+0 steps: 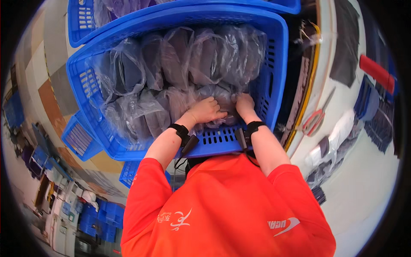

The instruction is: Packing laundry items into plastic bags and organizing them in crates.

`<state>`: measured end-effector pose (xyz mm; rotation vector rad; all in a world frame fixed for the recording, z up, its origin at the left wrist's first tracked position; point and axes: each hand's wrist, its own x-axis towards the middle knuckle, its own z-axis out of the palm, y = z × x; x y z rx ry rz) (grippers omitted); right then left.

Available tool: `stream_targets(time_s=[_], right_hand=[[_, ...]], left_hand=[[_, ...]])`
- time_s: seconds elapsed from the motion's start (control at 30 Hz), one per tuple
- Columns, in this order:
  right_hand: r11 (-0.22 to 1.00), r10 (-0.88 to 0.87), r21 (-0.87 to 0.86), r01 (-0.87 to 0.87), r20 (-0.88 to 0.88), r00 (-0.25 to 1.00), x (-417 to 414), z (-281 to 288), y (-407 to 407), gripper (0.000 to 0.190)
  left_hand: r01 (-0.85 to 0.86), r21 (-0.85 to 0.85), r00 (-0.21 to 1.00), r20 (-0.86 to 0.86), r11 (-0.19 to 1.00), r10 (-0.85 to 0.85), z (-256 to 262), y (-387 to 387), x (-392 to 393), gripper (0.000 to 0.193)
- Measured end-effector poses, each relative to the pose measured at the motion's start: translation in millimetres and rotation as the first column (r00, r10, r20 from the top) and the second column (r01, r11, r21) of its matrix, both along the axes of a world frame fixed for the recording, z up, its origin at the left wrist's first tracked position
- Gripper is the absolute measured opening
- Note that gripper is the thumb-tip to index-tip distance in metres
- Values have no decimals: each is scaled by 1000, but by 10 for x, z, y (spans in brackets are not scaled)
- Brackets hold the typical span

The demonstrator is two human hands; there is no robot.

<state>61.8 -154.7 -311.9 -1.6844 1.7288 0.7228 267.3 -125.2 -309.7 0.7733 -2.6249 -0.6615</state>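
A large blue plastic basket (281, 82) stands right in front of me, holding two rows of clear plastic bags packed with dark, folded-looking goods. In the near row, at its right end, lies a filled clear plastic bag (227, 102). My left hand (207, 110) rests on this bag's left side with curled fingers gripping the plastic. At the bag's right edge, my right hand (245, 104) reaches down and holds the film, its fingertips partly hidden. Black straps with small devices circle both wrists. The far row of filled plastic bags (176, 59) is apart from my hands.
Behind stands another blue basket (73, 24) with bagged goods. A smaller blue crate (81, 136) sits low at the left. On the white table (324, 96) at the right lie red-handled scissors (314, 122), dark fabric (345, 45) and a red object (376, 74).
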Motion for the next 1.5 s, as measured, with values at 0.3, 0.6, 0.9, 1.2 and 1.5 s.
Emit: stream_targets(time_s=[0.3,0.6,0.9,1.2,1.5], right_hand=[[981,68,181,-76,53,996,157,358,-168,21],[961,191,-248,-124,268,944,292,578,-203,53],[950,294,-116,-289,24,956,423,376,-114,58],[875,392,-472,-109,559,731,1070,629,-55,59],[898,307,-431,-85,478,823,1166,544,65,53]], left_hand=[[-102,110,995,17,989,101,-87,0,-175,27],[-202,374,979,83,905,185,1132,398,120,57],[-577,556,815,433,598,384,1013,837,240,52],[-575,600,809,317,556,495,1064,888,339,48],[-884,306,467,529,354,709,1309,1051,511,56]])
